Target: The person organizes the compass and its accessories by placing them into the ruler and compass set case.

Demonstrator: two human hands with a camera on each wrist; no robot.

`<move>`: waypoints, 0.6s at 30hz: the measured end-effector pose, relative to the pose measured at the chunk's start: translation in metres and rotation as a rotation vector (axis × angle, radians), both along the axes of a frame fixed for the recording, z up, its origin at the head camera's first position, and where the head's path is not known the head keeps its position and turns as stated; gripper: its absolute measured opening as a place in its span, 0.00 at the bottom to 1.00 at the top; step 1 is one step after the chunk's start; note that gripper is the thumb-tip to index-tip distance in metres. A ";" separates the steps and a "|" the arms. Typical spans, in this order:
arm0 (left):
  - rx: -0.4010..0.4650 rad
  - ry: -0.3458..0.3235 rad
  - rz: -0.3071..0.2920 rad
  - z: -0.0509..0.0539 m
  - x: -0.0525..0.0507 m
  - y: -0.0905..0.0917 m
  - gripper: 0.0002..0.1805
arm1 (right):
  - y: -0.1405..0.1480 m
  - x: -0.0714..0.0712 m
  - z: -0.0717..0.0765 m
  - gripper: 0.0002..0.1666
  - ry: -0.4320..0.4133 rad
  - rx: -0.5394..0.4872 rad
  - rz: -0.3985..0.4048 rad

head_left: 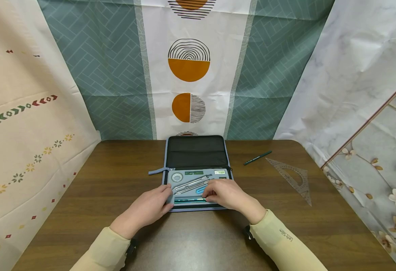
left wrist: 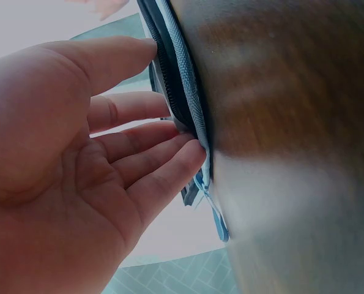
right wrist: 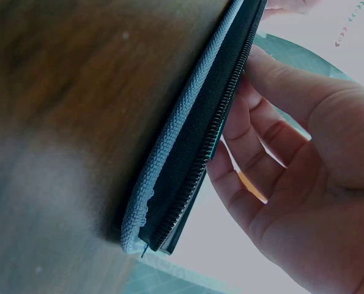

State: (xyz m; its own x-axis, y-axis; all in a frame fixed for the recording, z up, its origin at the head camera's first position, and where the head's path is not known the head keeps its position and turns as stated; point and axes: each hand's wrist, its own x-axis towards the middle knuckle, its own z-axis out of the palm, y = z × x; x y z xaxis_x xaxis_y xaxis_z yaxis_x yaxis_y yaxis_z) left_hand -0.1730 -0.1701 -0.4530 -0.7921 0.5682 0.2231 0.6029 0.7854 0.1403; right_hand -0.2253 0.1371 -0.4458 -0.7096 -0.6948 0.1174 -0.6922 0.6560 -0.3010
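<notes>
An unzipped pencil case (head_left: 166,150) lies spread on the table, its grey tray (head_left: 184,191) facing up. The tray carries metal compasses (head_left: 191,183), a round white dial-like piece (head_left: 176,177), a blue piece (head_left: 201,189) and dark green pencils (head_left: 187,200) along its near edge. My left hand (head_left: 152,205) rests against the case's left near corner; in the left wrist view its fairly straight fingers (left wrist: 163,165) touch the zipped rim. My right hand (head_left: 226,194) reaches over the tray's near right part, thumb and fingertips pinching a pencil. The rim partly hides these fingertips in the right wrist view.
Right of the case, a dark green pencil (head_left: 257,157) lies on the brown table (head_left: 123,169). A clear set square with a protractor cut-out (head_left: 304,180) lies farther right. A blue zipper pull (head_left: 156,171) sticks out left. Patterned cloths hang around the table.
</notes>
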 end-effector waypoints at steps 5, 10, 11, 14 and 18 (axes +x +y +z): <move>-0.001 0.004 -0.004 0.000 0.000 0.000 0.14 | 0.000 0.000 0.001 0.06 0.003 -0.011 0.002; -0.002 -0.001 -0.005 0.000 -0.001 0.000 0.14 | 0.000 0.000 0.001 0.06 0.013 -0.016 0.005; -0.001 -0.003 -0.004 0.000 -0.001 0.000 0.14 | 0.000 0.000 0.001 0.06 0.013 -0.015 0.005; 0.001 -0.009 0.001 -0.001 -0.001 -0.001 0.14 | 0.000 0.000 0.001 0.05 0.014 -0.010 0.005; -0.001 -0.011 0.003 -0.002 -0.001 -0.001 0.15 | 0.000 0.000 0.000 0.04 0.011 0.000 0.014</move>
